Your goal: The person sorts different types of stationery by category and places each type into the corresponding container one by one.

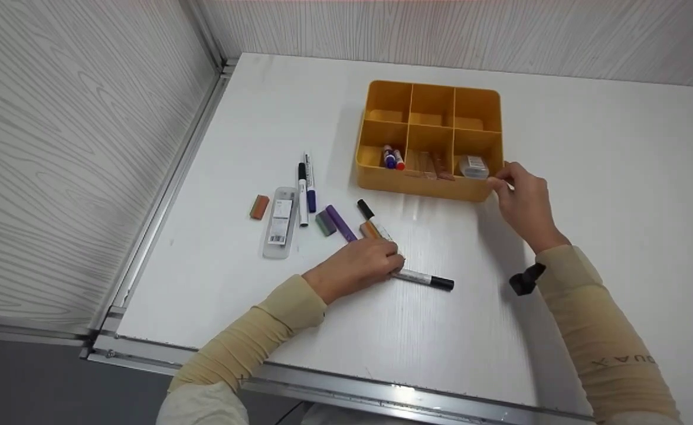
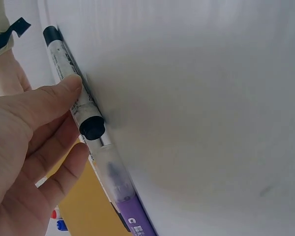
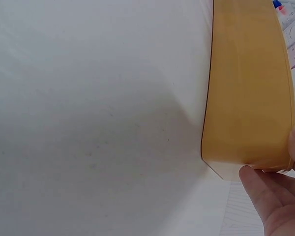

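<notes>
My left hand (image 1: 358, 265) pinches a white marker with black ends (image 1: 418, 277) low over the table. In the left wrist view the thumb lies across the barrel of this marker (image 2: 64, 61), with fingers behind it. Another black-capped marker (image 1: 366, 209), an orange-brown block (image 1: 369, 229) and a purple marker (image 1: 340, 223) lie just beyond that hand. My right hand (image 1: 526, 198) grips the near right corner of a yellow divided box (image 1: 429, 186). Its thumb sits at the rim and its other fingers press the side, as the right wrist view shows.
Red and blue markers (image 1: 390, 157), clear flat pieces (image 1: 426, 165) and a small clear container (image 1: 474, 167) occupy the box's front compartments. Left on the table are a clear case (image 1: 280, 224), two markers (image 1: 303, 195), an orange block (image 1: 259, 207) and a grey-green block (image 1: 325, 224).
</notes>
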Motion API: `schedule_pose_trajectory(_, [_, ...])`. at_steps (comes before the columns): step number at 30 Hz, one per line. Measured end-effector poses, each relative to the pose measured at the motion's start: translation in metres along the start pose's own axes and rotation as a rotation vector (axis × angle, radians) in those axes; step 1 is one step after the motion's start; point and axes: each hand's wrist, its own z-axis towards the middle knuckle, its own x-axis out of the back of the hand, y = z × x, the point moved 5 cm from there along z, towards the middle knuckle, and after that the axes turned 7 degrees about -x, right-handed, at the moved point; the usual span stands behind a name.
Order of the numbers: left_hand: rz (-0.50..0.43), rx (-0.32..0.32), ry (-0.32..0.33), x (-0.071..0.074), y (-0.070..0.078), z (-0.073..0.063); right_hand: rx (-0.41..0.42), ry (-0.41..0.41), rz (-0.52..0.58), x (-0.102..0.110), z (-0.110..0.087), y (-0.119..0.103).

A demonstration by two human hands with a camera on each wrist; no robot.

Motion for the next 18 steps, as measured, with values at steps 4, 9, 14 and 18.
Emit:
schedule_pose_trajectory(4, [-0.011, -0.008, -0.019, -0.0015, 0.0001, -0.0012, -0.026, -0.015, 0.002, -0.0002, -0.0001, 0.0003])
schedule_pose_trajectory(9, [-0.012, -0.01, -0.03, -0.0026, -0.0005, -0.0022, -0.063, -0.038, -0.002, -0.0011, 0.0016, 0.0002])
schedule_pose_trajectory(14, [-0.042, -0.012, -0.057, -0.0044, -0.0015, -0.0011, -0.059, -0.038, -0.006, -0.0009, 0.0014, -0.0009])
schedule_pose_trajectory(18, [-0.098, -0.017, -0.074, -0.0044, -0.0011, 0.0, -0.054, -0.037, 0.004, -0.0002, 0.0004, -0.0006])
